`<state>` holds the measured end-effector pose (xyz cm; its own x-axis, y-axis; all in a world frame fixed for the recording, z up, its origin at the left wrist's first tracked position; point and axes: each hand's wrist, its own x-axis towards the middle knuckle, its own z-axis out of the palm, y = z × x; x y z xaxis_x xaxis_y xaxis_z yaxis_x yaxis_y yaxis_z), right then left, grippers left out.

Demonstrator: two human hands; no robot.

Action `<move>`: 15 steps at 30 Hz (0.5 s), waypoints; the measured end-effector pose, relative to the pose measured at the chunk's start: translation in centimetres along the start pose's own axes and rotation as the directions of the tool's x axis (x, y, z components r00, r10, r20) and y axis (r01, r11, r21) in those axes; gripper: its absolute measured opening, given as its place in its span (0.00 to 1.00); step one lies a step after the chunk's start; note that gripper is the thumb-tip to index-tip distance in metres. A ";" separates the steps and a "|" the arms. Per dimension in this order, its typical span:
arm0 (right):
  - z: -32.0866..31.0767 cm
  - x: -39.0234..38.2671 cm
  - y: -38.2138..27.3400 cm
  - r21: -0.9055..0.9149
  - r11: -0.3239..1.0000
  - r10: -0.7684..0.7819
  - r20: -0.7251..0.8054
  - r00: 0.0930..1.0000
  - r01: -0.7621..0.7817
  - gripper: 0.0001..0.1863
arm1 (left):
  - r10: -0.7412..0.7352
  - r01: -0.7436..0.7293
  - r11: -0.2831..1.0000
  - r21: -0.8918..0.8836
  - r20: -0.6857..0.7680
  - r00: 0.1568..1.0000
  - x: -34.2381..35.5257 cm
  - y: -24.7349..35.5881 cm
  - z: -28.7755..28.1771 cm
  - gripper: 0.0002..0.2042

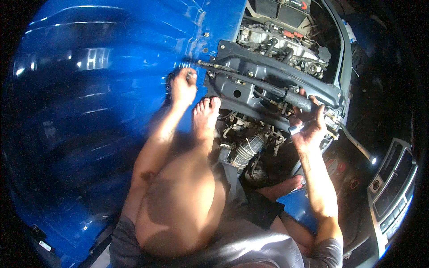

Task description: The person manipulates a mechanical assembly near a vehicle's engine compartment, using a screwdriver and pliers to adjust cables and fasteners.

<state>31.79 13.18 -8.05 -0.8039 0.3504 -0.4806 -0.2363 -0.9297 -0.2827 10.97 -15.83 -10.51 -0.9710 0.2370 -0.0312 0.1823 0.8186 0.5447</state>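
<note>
My left hand [182, 88] is closed beside the blue panel's edge, with a small dark metal piece showing at the thumb and forefinger. Its exact kind is too small to tell. My right hand [312, 129] curls around the thick black sleeve of a long bar [298, 99]. A short silver cylinder [295, 130] shows by its palm. The bar's thin end points toward my left hand, lying over a dark grey metal crossmember [237, 92] with holes and bolts. My bare foot [206, 115] rests at the crossmember's left end.
A large ribbed blue body panel [89, 98] fills the left side. An engine [286, 51] and a battery [286, 11] sit beyond the crossmember. Nearer are a corrugated air hose [248, 152] and a bent metal rod [357, 144]. A dashboard trim panel [393, 190] stands at right.
</note>
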 end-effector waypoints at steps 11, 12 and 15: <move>8.7 -2.2 -0.2 -0.339 0.939 -0.167 -0.307 0.937 0.057 0.08 | 0.546 -0.541 0.838 -0.073 0.119 0.830 -10.0 -1.5 3.2 0.04; 9.7 -2.7 0.1 -0.388 0.919 -0.211 -0.328 0.921 0.072 0.07 | 0.552 -0.549 0.834 -0.063 0.120 0.825 -9.9 -1.3 3.6 0.04; 12.4 -2.8 0.9 -0.483 0.871 -0.275 -0.330 0.903 0.088 0.04 | 0.520 -0.528 0.849 0.010 0.157 0.840 -9.0 -1.2 3.8 0.04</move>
<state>27.07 9.98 3.30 -0.4808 0.6093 -0.6305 -0.0129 -0.7239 -0.6898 20.07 -16.92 -14.05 -0.6964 0.7066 0.1253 0.6687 0.5757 0.4706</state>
